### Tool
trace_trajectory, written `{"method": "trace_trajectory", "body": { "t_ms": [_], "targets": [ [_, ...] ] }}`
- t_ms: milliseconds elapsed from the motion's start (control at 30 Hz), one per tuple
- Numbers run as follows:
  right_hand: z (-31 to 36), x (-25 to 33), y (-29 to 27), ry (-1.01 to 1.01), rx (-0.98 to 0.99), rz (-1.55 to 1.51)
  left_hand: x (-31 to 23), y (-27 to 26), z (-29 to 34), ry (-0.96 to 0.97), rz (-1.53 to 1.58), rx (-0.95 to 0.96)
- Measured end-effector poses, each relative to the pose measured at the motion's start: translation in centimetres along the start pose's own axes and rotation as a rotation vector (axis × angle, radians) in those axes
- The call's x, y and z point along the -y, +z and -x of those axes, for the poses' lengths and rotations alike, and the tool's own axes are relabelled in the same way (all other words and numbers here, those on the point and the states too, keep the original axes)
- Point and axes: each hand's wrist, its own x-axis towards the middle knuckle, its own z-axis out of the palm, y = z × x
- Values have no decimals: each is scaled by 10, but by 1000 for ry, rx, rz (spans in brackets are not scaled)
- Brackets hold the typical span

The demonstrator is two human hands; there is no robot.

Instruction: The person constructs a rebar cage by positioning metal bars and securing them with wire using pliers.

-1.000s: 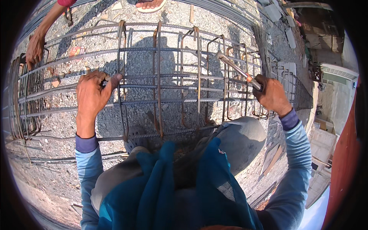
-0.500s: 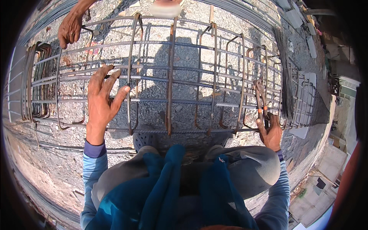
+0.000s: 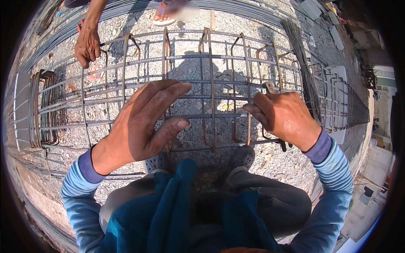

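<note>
A rebar cage (image 3: 212,97) of long ribbed bars and bent stirrups lies across in front of me. My left hand (image 3: 143,120) hovers over its middle, fingers stretched out and thumb apart, holding nothing. My right hand (image 3: 289,118) is closed over the cage's right part, fingers curled and pointing left. Metal pincers (image 3: 271,88) are in its grip; their jaws show beyond the knuckles and dark handle ends below the hand. Whether its fingertips also pinch a wire, I cannot tell. A bundle of thin tie wire (image 3: 300,63) rests across the cage's right end.
Another person's hand (image 3: 88,44) reaches to the far left bars; that person's sandalled foot (image 3: 162,19) stands beyond the cage. Stacked stirrups (image 3: 42,105) hang at the left end. Long loose bars (image 3: 240,9) lie along the far side, on gravel. My clogs (image 3: 242,158) touch the near edge.
My left hand has risen closer and moved right. My right hand has lifted and turned over, its fingers now pointing left over the pincers. My view has shifted, and the sandalled foot has come into sight.
</note>
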Motion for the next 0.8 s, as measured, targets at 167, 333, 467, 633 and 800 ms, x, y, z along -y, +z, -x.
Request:
{"method": "trace_trajectory", "body": {
  "t_ms": [167,333,467,633,800],
  "targets": [
    [-7,1,15,-56,-135,12,-26,28,-63,242,-129,110],
    [6,-15,26,-48,-178,11,-34,42,-89,51,-182,595],
    [14,-19,42,10,-186,-83,-41,60,-87,-125,-75,567],
    [18,-10,46,-84,-148,-343,-21,77,-61,-194,146,563],
    [15,-10,51,-247,-211,-595,-9,69,-44,-875,864,830]
  ]
}}
